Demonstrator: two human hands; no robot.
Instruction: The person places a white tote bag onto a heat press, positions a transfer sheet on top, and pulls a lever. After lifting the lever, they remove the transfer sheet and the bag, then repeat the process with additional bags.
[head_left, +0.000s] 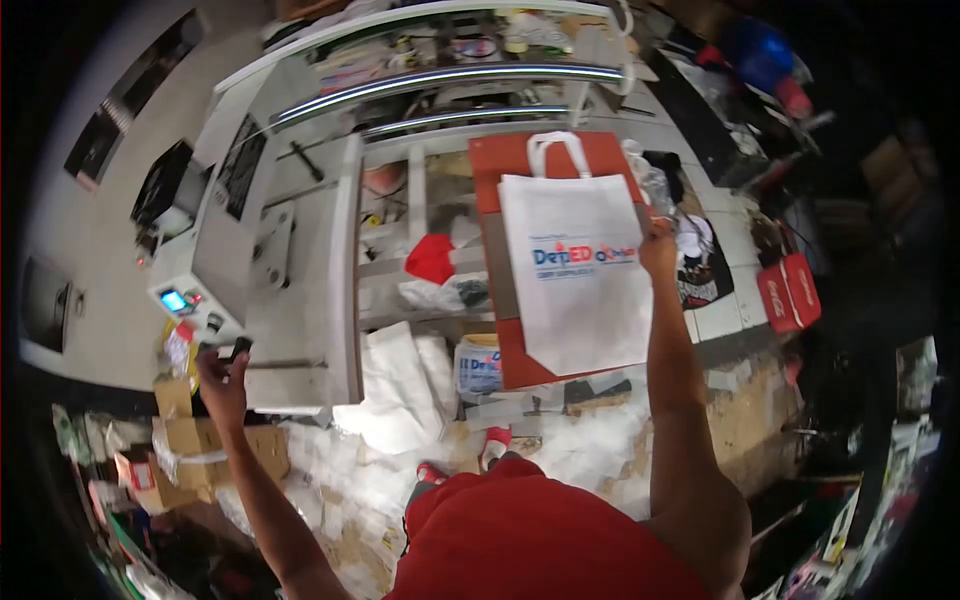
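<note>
My left hand (222,388) is at the front left corner of a large white-and-grey machine (330,330). Its fingers are closed around a small black knob (241,347), just below a lit blue display. On the right, my right hand (658,248) grips the right edge of a red board (490,155). A white cloth tote bag (575,310) lies flat on that board, its handles pointing away from me and its blue and red "DepED" print facing up. My fingertips are partly hidden at the bag's edge.
Below the frame lie white bags (400,385) and a printed bundle (478,365). A red cloth (430,260) rests inside the frame. Cardboard boxes (200,440) stand at lower left. A red Coca-Cola bag (790,293) is at right. White scraps cover the floor around my feet.
</note>
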